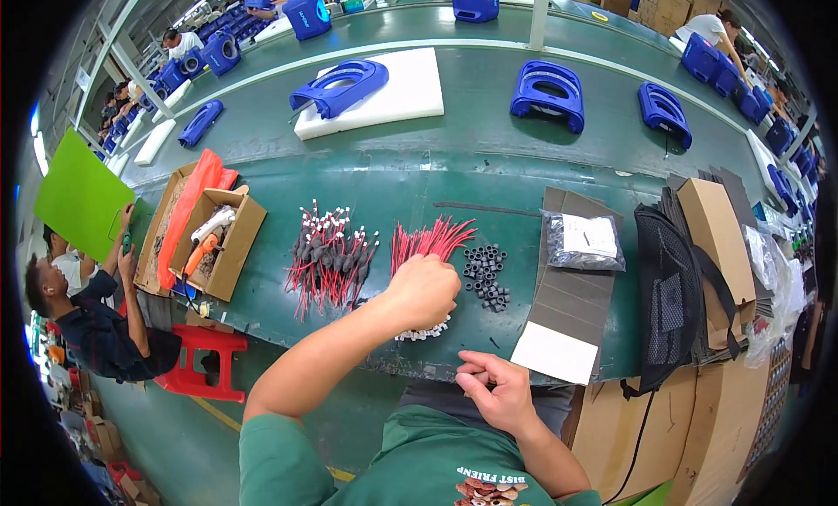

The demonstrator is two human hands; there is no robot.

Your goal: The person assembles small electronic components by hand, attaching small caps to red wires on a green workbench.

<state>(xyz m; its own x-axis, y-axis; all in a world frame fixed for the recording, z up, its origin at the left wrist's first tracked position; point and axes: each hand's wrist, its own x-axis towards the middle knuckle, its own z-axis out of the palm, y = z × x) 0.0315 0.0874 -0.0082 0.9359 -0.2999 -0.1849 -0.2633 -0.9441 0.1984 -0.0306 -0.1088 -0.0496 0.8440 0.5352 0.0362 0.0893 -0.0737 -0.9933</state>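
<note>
My left hand (pixel 425 291) reaches across the bench with its fingers curled downward, at the near end of a bundle of red wires (pixel 428 239). Its back hides the fingertips and anything in them. Close to the bench's front edge, my right hand (pixel 501 389) is closed, thumb against curled fingers; I cannot make out anything in it. Small white connectors (pixel 423 333) lie partly hidden beneath my left wrist. To the left spreads a pile of red wire leads with black sleeved parts and white plugs (pixel 332 253). Several short black tube pieces (pixel 485 277) lie right of the red wires.
An open cardboard box (pixel 236 253) with an orange-handled tool stands left. Right are grey cardboard strips (pixel 572 305), a bagged packet (pixel 583 242), a white card (pixel 555 352) and a black mesh bag (pixel 668 297). Blue plastic housings (pixel 548 96) line the back; a co-worker (pixel 96 305) is left.
</note>
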